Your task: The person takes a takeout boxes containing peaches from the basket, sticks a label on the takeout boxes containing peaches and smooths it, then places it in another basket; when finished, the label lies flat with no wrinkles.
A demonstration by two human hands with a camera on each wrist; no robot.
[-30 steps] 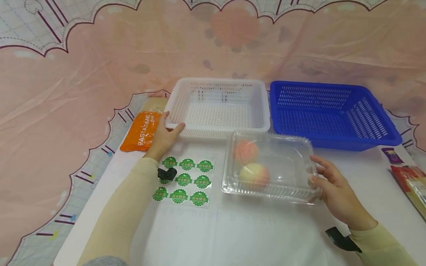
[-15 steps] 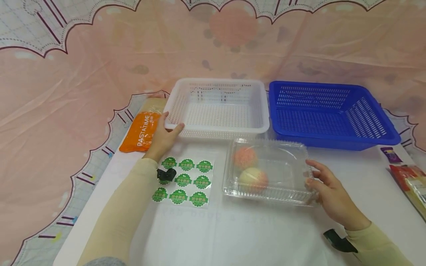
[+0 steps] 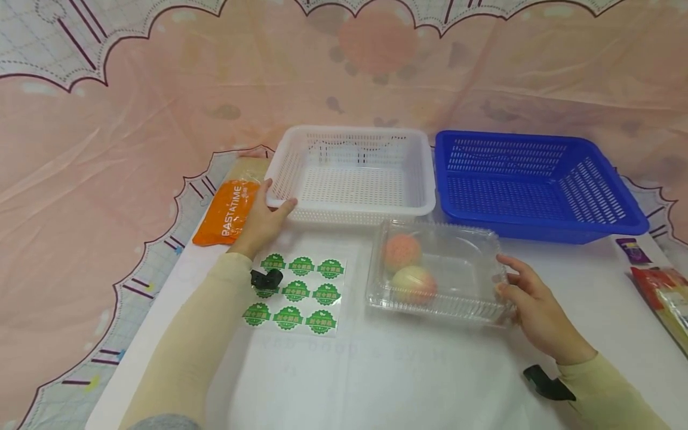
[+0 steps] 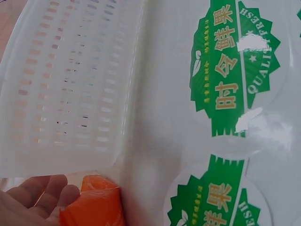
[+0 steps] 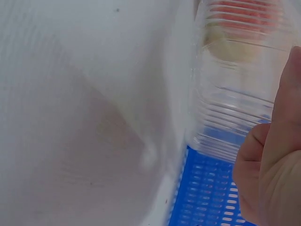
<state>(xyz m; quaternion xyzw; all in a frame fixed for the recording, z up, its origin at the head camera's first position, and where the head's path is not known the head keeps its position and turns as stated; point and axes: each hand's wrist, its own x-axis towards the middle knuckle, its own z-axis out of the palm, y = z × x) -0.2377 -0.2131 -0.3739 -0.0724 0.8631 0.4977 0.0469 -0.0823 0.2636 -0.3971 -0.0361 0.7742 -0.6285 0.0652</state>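
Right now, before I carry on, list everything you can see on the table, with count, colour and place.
clear clamshell box: 1, transparent, centre right, in front of both baskets
fruits: 2, pink-orange and yellow-red, inside the box at its left end
white basket: 1, white, far centre
blue basket: 1, blue, far right
sticker sheet: 1, nine green round labels, in front of the white basket
orange packet: 1, orange, left of the white basket
packets: at least 2, red and purple, right edge, partly cut off
table cover: 1, white
left hand: grips the white basket's near left corner
right hand: holds the box's right end
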